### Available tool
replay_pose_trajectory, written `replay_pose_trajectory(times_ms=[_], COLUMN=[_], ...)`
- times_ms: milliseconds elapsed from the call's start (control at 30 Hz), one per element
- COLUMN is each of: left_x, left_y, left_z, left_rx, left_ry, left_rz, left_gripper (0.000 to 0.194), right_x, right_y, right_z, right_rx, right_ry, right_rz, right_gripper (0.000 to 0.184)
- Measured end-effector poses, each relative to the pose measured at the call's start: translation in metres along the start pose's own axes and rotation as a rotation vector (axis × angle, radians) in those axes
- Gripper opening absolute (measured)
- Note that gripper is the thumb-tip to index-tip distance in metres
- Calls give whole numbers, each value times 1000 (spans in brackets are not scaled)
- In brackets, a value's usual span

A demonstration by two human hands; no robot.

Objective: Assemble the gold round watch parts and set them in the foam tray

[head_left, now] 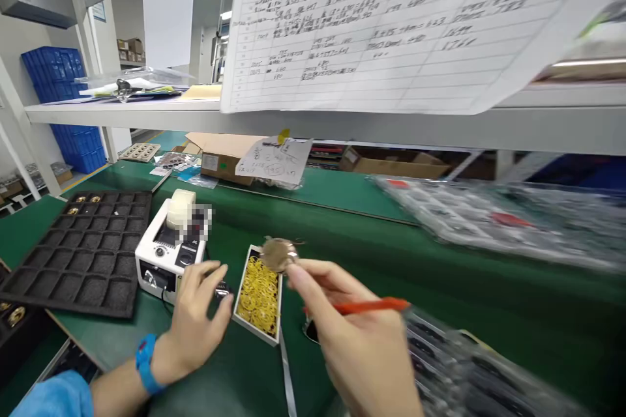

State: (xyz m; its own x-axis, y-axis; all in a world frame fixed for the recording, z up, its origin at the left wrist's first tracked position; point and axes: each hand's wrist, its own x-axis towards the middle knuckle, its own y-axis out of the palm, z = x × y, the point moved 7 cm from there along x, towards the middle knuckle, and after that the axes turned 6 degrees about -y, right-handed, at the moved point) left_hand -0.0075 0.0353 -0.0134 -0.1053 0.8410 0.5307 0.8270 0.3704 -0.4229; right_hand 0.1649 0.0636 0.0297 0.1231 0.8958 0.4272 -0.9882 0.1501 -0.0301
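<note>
head | right hand (pixel 352 332) fingers (pixel 298 277) pinched shut on round brass disc (pixel 278 255), also holding orange-handled tool (pixel 372 305), above tray of yellow coils (pixel 258 296) | left hand (pixel 195 319) nearly closed on small dark part (pixel 223 289) | risk: weak pinch could drop disc into coils | green bench mat (pixel 489 287), black foam tray (pixel 78 251), white shelf (pixel 342 127)

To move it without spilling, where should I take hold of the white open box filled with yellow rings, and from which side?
Grip the near short rim of the white open box, coming from the near side. That rim looks free: the left hand sits beside a long wall, and the round brass-coloured disc hangs over the far end. The yellow rings fill the shallow box, so keep it level.
</note>
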Motion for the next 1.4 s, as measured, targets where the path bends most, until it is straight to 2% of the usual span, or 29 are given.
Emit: replay_pose_trajectory(times_ms=[67,133,167,233,333,433,500,633,700,767,867,967,1067,1167,1400], left_x=[-28,-59,-69,-73,-52,-26,-10,17,26,34,43,50,54,58,58], left_y=[-8,-16,-21,-32,-47,-58,-62,-55,-50,-47,-37,-23,-8,2,6], left_z=[46,91,106,123,123,102,83,39,24,7,-25,-50,-59,-56,-52], left_rx=[-184,-403,-494,-599,-601,-539,-499,-153,-1,-37,-241,-367,-383,-390,-413], left_ry=[-390,-780,-906,-997,-911,-760,-648,-372,-295,-254,-158,-103,-81,-97,-105], left_rz=[12,-4,-33,-87,-133,-161,-136,156,253,282,362,437,476,489,531], left_gripper=[23,44,53,63,57,38,29,15,14,17,23,26,25,24,24], right_x=[0,-1,-2,-4,-7,-7,-5,6,12,16,16,12,7,4,5], right_y=[-18,-28,-30,-31,-30,-31,-32,-26,-19,-9,5,15,18,17,15], right_z=[9,14,16,18,21,22,21,17,15,10,2,-1,0,0,0], right_rx=[-107,-165,-178,-195,-203,-194,-170,-50,19,99,232,306,340,339,299], right_ry=[-75,-107,-111,-111,-109,-108,-106,-123,-121,-68,71,149,178,186,163], right_rz=[-148,-236,-250,-253,-231,-198,-166,-29,79,186,343,449,497,498,481], right_gripper=[24,22,22,22,21,19,20,25,28,31,33,33,34,35,35])
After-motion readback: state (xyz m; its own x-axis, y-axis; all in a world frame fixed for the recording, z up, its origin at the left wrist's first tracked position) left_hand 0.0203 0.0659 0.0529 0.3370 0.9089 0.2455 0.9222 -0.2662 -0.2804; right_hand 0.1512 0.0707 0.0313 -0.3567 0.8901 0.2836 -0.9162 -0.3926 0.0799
